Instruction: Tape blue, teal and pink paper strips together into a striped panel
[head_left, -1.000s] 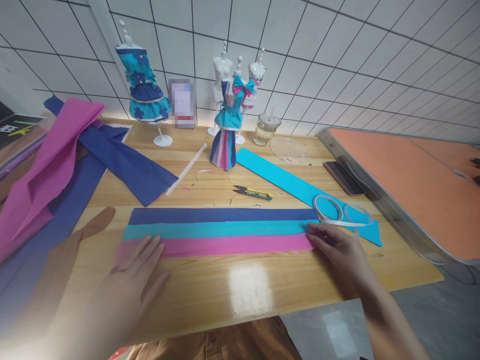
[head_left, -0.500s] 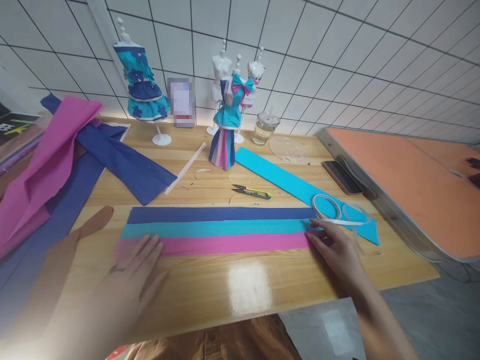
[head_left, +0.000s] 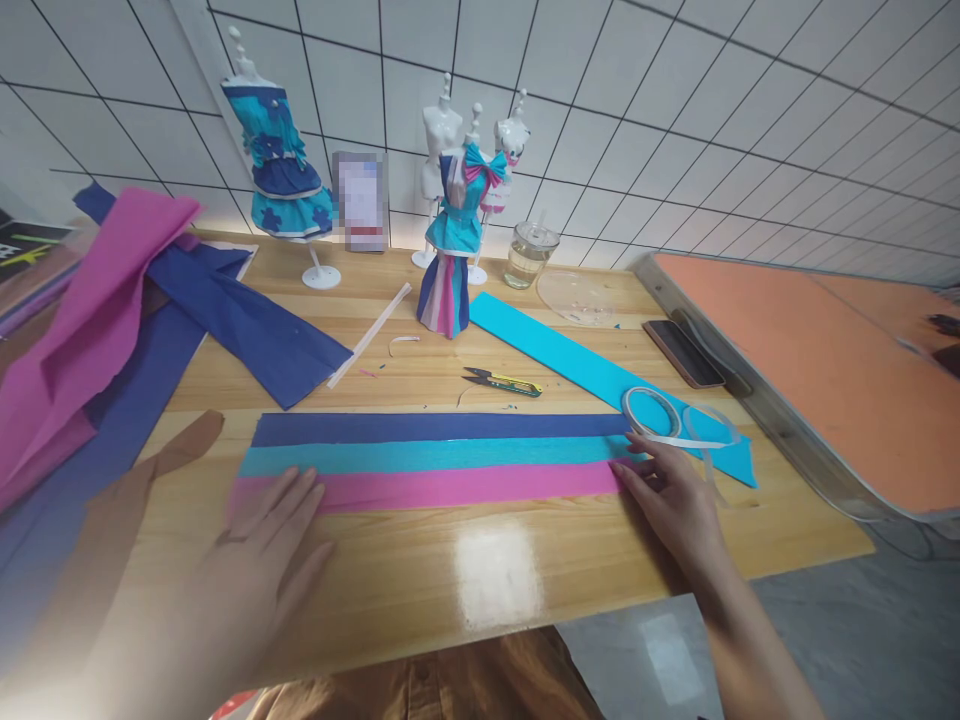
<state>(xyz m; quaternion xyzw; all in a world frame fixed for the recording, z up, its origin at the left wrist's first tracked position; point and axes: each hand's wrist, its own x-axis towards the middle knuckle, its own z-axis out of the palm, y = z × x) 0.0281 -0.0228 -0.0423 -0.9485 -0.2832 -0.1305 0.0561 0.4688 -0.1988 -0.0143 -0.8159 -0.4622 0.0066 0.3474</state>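
Note:
A long striped band of navy, teal and pink fabric-like strips [head_left: 450, 455] lies flat across the wooden table [head_left: 375, 580]. My left hand [head_left: 274, 530] rests on its left end, fingers stretched out flat over the pink stripe. At the opposite end, my right hand [head_left: 667, 490] touches the band with thumb and index finger spread apart, the other fingers curled beneath. Just beyond that hand sits a roll of narrow white tape [head_left: 651, 412], its loose end trailing rightward over a bright blue strip [head_left: 555, 345]. Yellow-and-black thread snips [head_left: 502, 382] lie above the band.
Dressed mini mannequins [head_left: 454, 220] and a glass of liquid [head_left: 531, 255] stand along the wall. Pink cloth [head_left: 112, 280] and navy cloth [head_left: 255, 320] are heaped at left. A phone [head_left: 684, 353] lies near an orange-topped surface [head_left: 810, 370] on the right.
The right index finger has shifted slightly at the band's right end. My left hand stays in place; the whole view has moved very little.

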